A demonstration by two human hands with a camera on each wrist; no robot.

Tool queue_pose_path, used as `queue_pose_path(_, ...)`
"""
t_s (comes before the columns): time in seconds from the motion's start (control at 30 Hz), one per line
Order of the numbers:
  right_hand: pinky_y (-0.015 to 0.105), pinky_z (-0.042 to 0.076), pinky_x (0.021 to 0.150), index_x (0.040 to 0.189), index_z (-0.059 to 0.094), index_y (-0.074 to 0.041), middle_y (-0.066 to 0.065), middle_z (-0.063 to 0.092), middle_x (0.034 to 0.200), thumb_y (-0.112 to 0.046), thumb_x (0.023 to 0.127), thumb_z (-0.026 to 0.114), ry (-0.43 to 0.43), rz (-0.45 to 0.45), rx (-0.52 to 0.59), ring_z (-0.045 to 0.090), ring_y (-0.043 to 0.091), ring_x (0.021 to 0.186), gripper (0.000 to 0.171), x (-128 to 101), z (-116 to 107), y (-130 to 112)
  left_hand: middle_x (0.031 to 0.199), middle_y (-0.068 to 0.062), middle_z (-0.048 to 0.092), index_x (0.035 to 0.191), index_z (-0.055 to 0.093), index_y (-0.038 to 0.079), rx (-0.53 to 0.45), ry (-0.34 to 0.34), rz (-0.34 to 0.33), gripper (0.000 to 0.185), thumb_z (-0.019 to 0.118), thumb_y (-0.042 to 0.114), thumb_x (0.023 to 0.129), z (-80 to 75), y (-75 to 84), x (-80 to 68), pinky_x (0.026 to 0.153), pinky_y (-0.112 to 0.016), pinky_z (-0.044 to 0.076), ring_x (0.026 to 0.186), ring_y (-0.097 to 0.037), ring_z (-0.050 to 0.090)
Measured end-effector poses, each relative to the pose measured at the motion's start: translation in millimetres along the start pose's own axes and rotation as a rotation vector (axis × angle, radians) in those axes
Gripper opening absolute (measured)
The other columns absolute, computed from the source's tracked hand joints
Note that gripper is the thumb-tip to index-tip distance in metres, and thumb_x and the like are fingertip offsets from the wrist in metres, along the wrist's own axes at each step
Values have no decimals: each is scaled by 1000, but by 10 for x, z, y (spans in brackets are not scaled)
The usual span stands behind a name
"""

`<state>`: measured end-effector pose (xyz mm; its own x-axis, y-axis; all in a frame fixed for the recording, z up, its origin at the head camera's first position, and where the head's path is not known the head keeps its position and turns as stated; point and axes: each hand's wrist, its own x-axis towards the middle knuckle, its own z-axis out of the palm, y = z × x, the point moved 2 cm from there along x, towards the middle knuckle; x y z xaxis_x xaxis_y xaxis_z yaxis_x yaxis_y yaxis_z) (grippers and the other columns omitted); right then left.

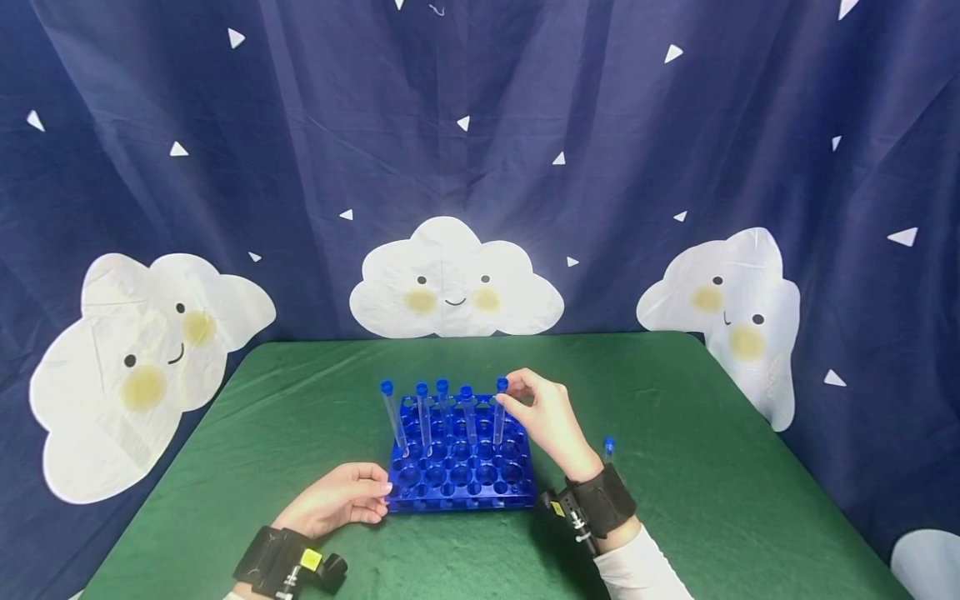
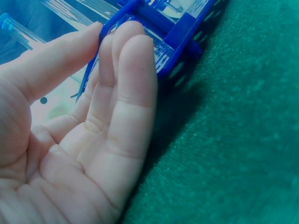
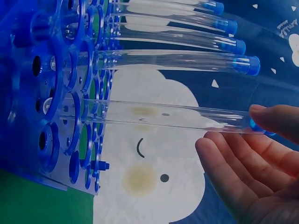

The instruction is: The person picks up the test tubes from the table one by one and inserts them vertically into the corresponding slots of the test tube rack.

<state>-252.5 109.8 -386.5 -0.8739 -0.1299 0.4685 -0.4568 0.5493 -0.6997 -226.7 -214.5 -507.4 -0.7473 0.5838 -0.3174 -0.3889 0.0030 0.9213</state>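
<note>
A blue test tube rack stands in the middle of the green table. Several clear tubes with blue caps stand in its back rows. My right hand pinches the capped top of the rightmost tube, which is seated in a rack hole. The right wrist view shows that tube running from the rack to my right hand. My left hand lies on the table with straight fingers touching the rack's front left corner.
One more blue-capped tube shows just behind my right wrist, on the table to the right of the rack. A dark blue curtain with white clouds hangs behind the table. The table's edges fall away left and right.
</note>
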Motion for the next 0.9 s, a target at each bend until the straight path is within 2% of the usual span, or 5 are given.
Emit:
queue_pose_path(0.3,37,59,76,101,68,-7,6,74,89,-12,84,75,-39,26,-22,70,18,83,19,6,16,17,82,4,69,93,60,16,0,6,3,7,59,9,95,8,5,0,73,-25,59,74,-8,68)
queue_pose_path(0.63,40,59,80,102,67,-8,5,73,91,-13,84,75,-62,48,-28,69,19,86,20,8,-14,8,82,4,70,93,61,16,-4,0,3,7,59,10,95,1,-1,2,73,-25,59,73,-7,68)
queue_pose_path(0.9,44,58,84,101,67,-9,6,74,94,-14,84,76,-70,33,-34,70,21,89,19,30,-141,50,83,4,70,93,61,16,-8,-3,1,7,59,9,95,4,3,-1,73,-26,59,74,-8,68)
